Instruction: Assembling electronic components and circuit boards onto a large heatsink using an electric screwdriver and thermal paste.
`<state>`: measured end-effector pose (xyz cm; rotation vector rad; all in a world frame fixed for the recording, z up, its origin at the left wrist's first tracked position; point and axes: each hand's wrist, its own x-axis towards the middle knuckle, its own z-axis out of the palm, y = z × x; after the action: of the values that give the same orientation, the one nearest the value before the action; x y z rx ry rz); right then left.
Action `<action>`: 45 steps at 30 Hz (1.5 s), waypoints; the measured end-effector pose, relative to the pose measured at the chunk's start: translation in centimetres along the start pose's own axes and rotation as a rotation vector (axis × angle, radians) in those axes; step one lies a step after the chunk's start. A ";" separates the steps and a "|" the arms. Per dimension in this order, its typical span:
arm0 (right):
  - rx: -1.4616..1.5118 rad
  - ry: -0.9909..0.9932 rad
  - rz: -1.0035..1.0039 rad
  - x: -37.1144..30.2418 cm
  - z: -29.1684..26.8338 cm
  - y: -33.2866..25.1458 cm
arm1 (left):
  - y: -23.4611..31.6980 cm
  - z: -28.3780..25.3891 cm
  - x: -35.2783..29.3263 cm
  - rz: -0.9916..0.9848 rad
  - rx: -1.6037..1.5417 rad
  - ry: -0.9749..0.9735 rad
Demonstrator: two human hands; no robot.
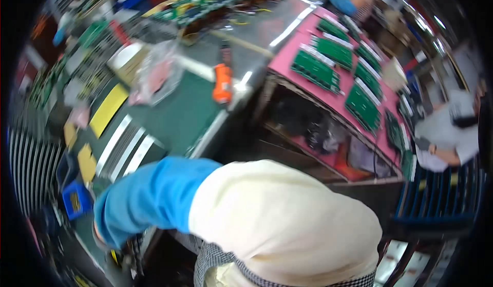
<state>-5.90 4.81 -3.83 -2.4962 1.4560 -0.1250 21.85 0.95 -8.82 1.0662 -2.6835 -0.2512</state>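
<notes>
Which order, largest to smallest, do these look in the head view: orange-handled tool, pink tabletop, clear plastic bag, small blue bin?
1. Pink tabletop
2. Clear plastic bag
3. Orange-handled tool and small blue bin: too alike in apparent size to rank.

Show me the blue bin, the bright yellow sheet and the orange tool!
Blue bin (pixel 78 214): head view, on its outer wall.
Bright yellow sheet (pixel 109 110): head view, on its middle.
Orange tool (pixel 223 80): head view, on its handle.

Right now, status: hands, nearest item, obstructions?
Neither hand clearly visible; grip unclear. Blue parts bin left of blue sleeve. Orange-handled tool farther off, clear of sleeve.
</notes>
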 end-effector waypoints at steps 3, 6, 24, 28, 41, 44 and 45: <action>0.009 0.049 -0.004 -0.1 0.0 0.4 | -2.0 0.5 1.3 -0.375 0.158 -0.566; 0.016 0.071 -0.022 1.0 0.4 0.3 | -2.2 0.5 0.6 0.042 0.003 -0.142; -0.004 0.057 -0.162 2.1 1.0 -2.3 | 1.7 0.6 0.6 -0.110 0.360 -0.069; 0.018 0.031 -0.188 1.8 0.5 -2.3 | 2.7 0.2 1.7 -0.352 -0.166 -0.187; -0.197 0.089 -0.600 1.4 -3.3 -0.5 | 7.0 -4.0 -3.6 -0.218 0.220 0.108; -0.155 0.319 -0.847 -0.3 -6.1 -0.1 | 9.5 -7.9 -4.6 -0.254 0.157 0.168; -0.196 0.425 -0.910 -1.2 -7.0 0.3 | 10.5 -8.9 -4.7 -0.286 0.116 0.168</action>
<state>-8.13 4.56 2.92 -3.2300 0.3069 -0.7310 20.88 11.12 1.50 1.4389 -2.4181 -0.0525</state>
